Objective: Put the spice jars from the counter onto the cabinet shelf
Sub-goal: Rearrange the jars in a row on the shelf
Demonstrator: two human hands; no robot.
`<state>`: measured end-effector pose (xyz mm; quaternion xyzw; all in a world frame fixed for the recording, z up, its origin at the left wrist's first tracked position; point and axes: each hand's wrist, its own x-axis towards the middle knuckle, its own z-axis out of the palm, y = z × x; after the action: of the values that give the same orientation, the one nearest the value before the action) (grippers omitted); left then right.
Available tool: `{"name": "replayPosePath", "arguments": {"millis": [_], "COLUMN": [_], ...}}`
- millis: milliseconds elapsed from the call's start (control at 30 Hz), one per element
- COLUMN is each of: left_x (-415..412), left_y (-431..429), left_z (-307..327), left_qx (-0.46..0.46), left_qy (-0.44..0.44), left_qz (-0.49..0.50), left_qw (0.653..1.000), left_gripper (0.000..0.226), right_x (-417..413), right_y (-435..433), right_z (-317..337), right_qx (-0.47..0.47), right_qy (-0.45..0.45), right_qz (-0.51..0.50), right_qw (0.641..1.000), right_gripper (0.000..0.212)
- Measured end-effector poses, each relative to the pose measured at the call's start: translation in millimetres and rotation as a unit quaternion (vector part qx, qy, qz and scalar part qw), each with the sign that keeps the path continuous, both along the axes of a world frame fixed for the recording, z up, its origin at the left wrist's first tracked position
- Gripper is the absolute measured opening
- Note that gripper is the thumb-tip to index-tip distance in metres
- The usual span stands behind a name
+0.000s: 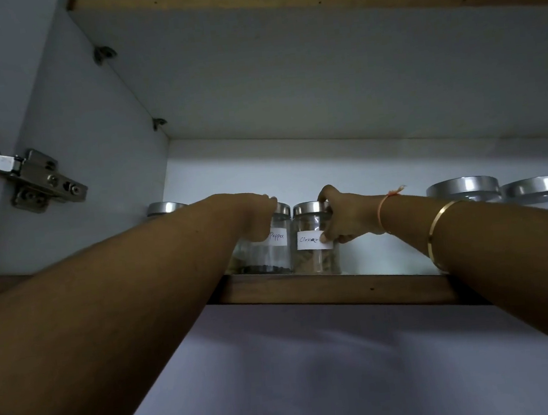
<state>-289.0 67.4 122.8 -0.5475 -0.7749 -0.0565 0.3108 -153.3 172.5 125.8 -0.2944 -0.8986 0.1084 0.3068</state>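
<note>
**Both your hands are up on two spice jars at the front of the shelf**

You are looking up into an open cabinet (91,131) with pale walls, and the underside of an upper board (319,69) fills the top of the view. Below it runs the cabinet shelf (340,289), seen from underneath, with its dark wooden front edge crossing the middle.

Your two forearms reach up from the lower corners and meet over that shelf. Your left hand (260,218) is draped over the pepper jar (278,245), with fingers curled across its metal lid and the thumb down the glass, gripping it. Your right hand (342,222) holds the cinnamon jar (314,253) from its right side, with the forefinger hooked over the lid and the thumb pressed on the white label.

Two wide jars (463,187) (543,188) with steel lids stand on the shelf to the right, well apart from your hands.

The pepper jar and the cinnamon jar stand upright just beside each other, close to the shelf's front edge. Whether they touch cannot be told. Behind your left forearm, near the left wall, the lid of a small jar (165,207) shows.

A steel hinge (39,179) is fixed to the left wall. A gold bangle (441,224) circles your right forearm, and an orange thread (383,210) is tied at the wrist. Two pegs (104,53) (159,122) sit under the upper board.
</note>
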Motion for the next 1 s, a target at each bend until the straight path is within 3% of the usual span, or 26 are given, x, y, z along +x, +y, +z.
{"name": "replayPosePath", "arguments": {"millis": [167, 233, 400, 500, 767, 833, 1000], "left_x": [5.3, 10.8, 36.8, 63.3, 166.0, 188.4, 220.1], "left_y": [-2.0, -3.5, -3.1, 3.0, 29.3, 36.0, 55.4], "left_z": [-5.4, -7.1, -5.5, -4.4, 4.2, 5.1, 11.6], "left_qx": [0.001, 0.013, 0.082, 0.131, 0.154, 0.143, 0.093], "left_qy": [-0.003, 0.007, 0.049, 0.024, -0.018, -0.021, -0.019], "left_qz": [0.013, 0.020, -0.013, -0.056, -0.200, -0.223, -0.207], "left_qw": [1.000, 1.000, 0.995, 0.989, 0.967, 0.964, 0.974], "left_gripper": [0.071, 0.077, 0.077, 0.077, 0.052, 0.051, 0.058], "right_x": [2.6, 5.0, 26.8, 50.7, 147.3, 171.4, 217.0], "right_y": [-5.2, -11.1, -32.0, -39.8, -20.7, -13.0, 5.7], "right_z": [-0.9, -0.3, 6.1, 14.5, 32.1, 31.1, 27.2], "right_qx": [-0.059, -0.022, 0.193, 0.250, 0.243, 0.224, 0.152], "right_qy": [-0.029, -0.066, -0.037, -0.034, -0.020, -0.035, -0.075], "right_qz": [0.010, -0.022, -0.104, -0.120, -0.190, -0.216, -0.236], "right_qw": [0.998, 0.997, 0.975, 0.960, 0.951, 0.950, 0.957], "right_gripper": [0.098, 0.102, 0.044, 0.032, 0.022, 0.015, 0.027]}}
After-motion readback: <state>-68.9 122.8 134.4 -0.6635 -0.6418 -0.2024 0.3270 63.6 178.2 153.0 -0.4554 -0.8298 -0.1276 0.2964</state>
